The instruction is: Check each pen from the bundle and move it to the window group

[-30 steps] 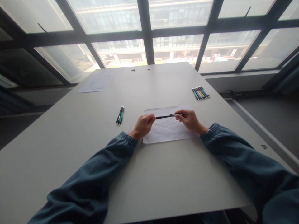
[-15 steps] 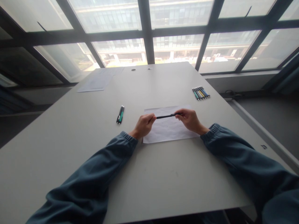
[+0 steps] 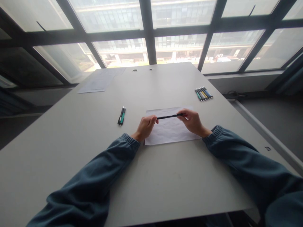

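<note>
A black pen [image 3: 167, 117] spans the space between my two hands, almost level, above a white sheet of paper [image 3: 172, 132]. My left hand [image 3: 145, 126] pinches its left end. The fingers of my right hand [image 3: 192, 121] are closed on its right end, and they cover part of it. Both hands are over or beside the paper, which lies on the white table [image 3: 151, 176].
Two pens [image 3: 121, 116], one with a green barrel, lie left of the paper. Several pens [image 3: 204, 94] sit in a row at the back right. More paper [image 3: 96, 82] lies at the far left, near the windows.
The pen has turned slightly in my fingers, and its right part sits a little higher. Both hands keep their hold and have hardly moved.
</note>
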{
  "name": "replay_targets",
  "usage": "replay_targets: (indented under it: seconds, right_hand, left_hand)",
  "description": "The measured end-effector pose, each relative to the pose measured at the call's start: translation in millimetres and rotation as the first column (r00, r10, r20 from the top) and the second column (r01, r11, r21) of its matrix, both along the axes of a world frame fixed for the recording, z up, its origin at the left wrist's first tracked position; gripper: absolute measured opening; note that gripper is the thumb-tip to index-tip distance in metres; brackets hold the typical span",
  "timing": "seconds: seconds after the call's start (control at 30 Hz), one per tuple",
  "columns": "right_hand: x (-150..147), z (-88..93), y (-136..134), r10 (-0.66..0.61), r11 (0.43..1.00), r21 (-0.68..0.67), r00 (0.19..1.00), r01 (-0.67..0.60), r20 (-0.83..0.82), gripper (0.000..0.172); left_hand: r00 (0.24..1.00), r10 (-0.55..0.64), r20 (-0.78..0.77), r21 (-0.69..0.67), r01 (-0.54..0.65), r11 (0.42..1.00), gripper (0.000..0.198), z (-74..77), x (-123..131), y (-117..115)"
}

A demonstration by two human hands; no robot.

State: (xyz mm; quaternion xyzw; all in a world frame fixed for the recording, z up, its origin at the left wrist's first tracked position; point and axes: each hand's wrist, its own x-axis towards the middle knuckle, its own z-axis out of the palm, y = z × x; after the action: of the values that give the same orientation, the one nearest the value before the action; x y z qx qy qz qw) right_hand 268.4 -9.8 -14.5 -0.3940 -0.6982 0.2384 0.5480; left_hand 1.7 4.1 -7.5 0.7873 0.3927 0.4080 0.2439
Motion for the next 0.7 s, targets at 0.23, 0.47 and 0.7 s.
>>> replay_targets:
  seconds: [0.23, 0.47, 0.7]
  right_hand:
    - [2, -3.4, 3, -0.051, 0.998, -0.022, 0.999, 0.050, -0.021, 0.013]
    - [2, -5.1, 4, -0.059, 0.998, -0.023, 0.997, 0.058, -0.048, 0.012]
    - [2, -4.0, 3, -0.053, 0.998, -0.036, 0.997, 0.051, -0.057, 0.012]
  left_hand:
    - [0.997, 0.061, 0.050, 0.179, -0.069, 0.981, 0.037, 3.5, 2, 3]
    - [0.995, 0.068, 0.069, 0.359, -0.088, 0.929, 0.013, 9.5, 4, 0]
    - [0.995, 0.081, 0.062, 0.340, -0.097, 0.935, 0.007, 10.2, 5, -1]
